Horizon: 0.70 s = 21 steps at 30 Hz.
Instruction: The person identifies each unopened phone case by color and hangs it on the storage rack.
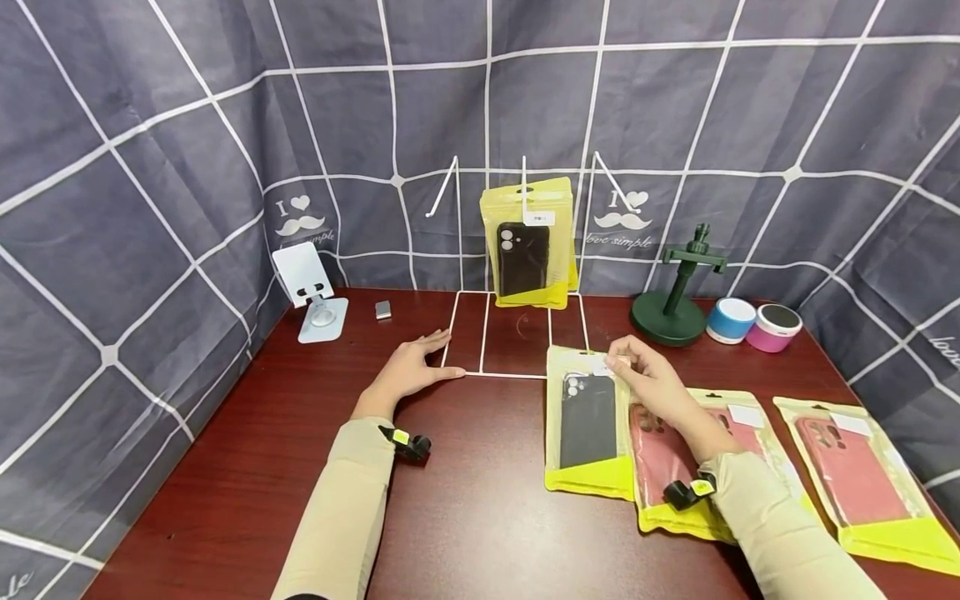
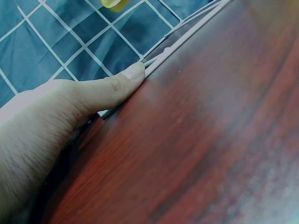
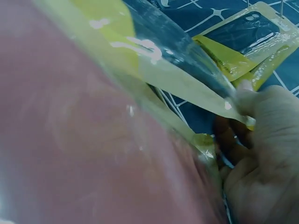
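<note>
My right hand (image 1: 651, 379) pinches the top right corner of a yellow-edged clear pouch (image 1: 588, 421) with a dark phone case inside. In the right wrist view, thumb and fingers of that hand (image 3: 266, 135) meet on the pouch's edge. A white wire display rack (image 1: 513, 376) stands at the back of the table, its base lying flat. My left hand (image 1: 411, 371) rests at the base's left front corner, fingers extended, and its thumb (image 2: 112, 91) touches the wire. A pouched black phone case (image 1: 522, 260) hangs from the middle hook, with another yellow pouch edge behind it.
Pouched red phone cases (image 1: 663, 454) (image 1: 855, 471) lie at right, one partly under my right forearm. Behind them stand a green stand (image 1: 667, 317), a blue speaker (image 1: 731, 321) and a pink speaker (image 1: 774, 327). At left are a white phone stand (image 1: 321, 312) and a small grey block (image 1: 383, 310).
</note>
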{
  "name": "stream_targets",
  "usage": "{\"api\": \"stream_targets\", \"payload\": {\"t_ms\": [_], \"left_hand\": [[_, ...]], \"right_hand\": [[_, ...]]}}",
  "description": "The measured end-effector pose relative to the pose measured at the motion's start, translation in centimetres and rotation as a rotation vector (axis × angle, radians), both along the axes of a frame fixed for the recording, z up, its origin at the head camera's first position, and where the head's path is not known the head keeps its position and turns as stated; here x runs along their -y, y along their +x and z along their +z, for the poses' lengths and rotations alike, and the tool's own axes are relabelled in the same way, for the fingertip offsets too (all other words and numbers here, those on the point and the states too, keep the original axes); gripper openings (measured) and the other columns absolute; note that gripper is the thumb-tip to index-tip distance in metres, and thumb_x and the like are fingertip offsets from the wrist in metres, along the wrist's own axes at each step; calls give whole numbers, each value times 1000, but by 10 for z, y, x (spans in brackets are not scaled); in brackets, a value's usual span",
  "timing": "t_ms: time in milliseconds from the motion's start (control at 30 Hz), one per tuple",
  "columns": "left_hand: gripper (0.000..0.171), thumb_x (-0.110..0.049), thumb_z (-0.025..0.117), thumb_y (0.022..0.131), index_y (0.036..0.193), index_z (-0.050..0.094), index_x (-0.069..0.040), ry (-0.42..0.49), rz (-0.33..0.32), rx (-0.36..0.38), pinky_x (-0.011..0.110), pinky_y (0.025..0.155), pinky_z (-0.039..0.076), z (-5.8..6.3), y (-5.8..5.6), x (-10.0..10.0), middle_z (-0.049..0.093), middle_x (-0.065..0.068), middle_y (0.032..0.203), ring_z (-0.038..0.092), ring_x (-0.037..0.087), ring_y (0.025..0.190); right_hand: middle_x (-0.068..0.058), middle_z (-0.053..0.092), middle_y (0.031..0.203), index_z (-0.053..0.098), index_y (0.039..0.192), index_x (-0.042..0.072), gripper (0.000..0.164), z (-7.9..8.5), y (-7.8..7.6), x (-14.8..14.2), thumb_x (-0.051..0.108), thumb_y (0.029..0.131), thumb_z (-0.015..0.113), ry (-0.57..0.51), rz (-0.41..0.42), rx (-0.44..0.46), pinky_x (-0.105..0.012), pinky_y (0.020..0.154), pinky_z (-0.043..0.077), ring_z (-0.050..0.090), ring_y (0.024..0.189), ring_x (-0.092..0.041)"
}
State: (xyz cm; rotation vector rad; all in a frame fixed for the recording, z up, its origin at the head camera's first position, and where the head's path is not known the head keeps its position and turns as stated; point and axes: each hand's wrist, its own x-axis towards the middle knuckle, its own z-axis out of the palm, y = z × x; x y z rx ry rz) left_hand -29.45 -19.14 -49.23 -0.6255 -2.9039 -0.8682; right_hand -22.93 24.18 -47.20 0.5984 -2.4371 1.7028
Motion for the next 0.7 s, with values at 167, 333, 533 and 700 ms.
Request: {"api": "stream_targets", "payload": {"t_ms": [167,333,533,700], "left_hand": [[96,-77,70,75,152,47,-23,-7,10,14,50,117,30,-1,0,1,42,1,157,34,26,147],[97,-77,70,74,152,47,-23,-8,5,33,51,117,29,-1,1,1,41,1,157,33,28,147],[98,-79,68,74,152,47,-23,-2,2,14,52,117,29,-2,-2,0,42,2,157,33,28,147],[99,-79,69,74,151,48,-22,-4,0,1,51,116,31,-2,-2,-1,43,2,156,35,29,146]], "right_hand": [[0,66,84,55,116,-4,26,10,2,3,10,98,67,-324,-30,140,-23,56,52,61,69,-10],[-1,71,85,56,114,-2,23,28,7,3,-1,94,68,-640,-27,256,-22,61,56,66,73,-10],[-5,74,96,59,120,4,28,58,17,6,-3,94,67,-684,22,283,-26,72,59,70,83,-14],[-5,75,91,69,102,3,11,77,29,18,-4,94,66,-694,74,251,-25,75,57,68,83,-13]]}}
